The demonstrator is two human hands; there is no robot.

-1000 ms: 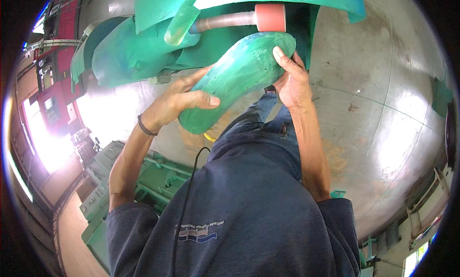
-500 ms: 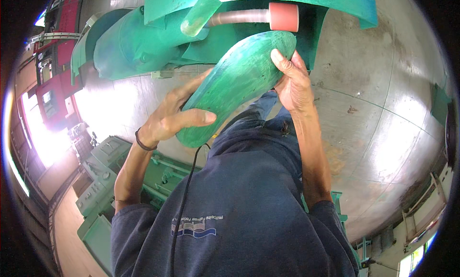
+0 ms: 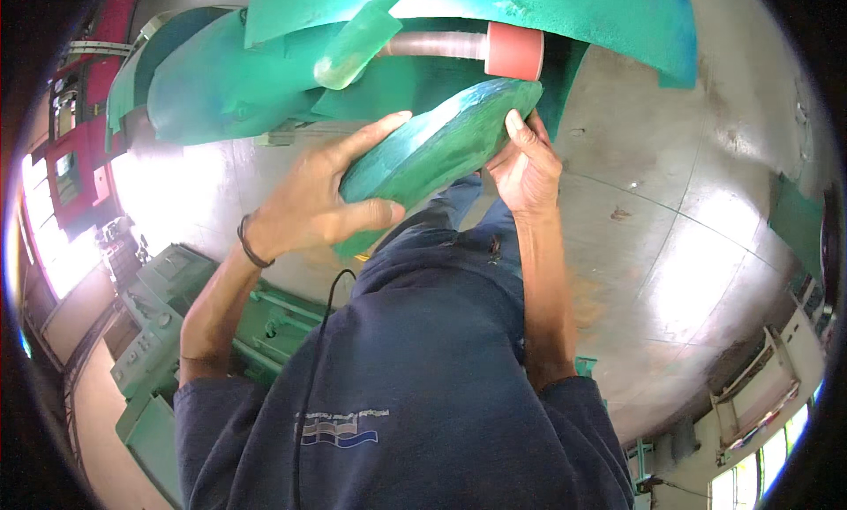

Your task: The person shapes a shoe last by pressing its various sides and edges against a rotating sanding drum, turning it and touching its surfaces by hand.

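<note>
Between my hands is a long, green, sole-shaped piece [image 3: 441, 144], tilted so that one long side edge faces up. My left hand [image 3: 304, 201] clasps its near left end, thumb on the face toward me and a finger along the upper edge. At the far right end my right hand [image 3: 529, 170] pinches it, thumb on top and the other fingers partly hidden behind. Just beyond that end sits a red cylindrical roller [image 3: 515, 51] on a shaft [image 3: 441, 45]. The piece's tip is close under the roller; I cannot tell whether they touch.
A green machine hood [image 3: 565, 16] arches over the roller, with a pale green rounded arm [image 3: 357, 47] beside the shaft. Green machinery [image 3: 168, 320] stands at lower left. A black cord [image 3: 309, 378] runs down my shirt. Grey tiled floor [image 3: 653, 201] extends to the right.
The piece has rolled in my hands, so its side edge now shows more and its broad face less. Both hands appear slightly lower and further left, as does most of the view.
</note>
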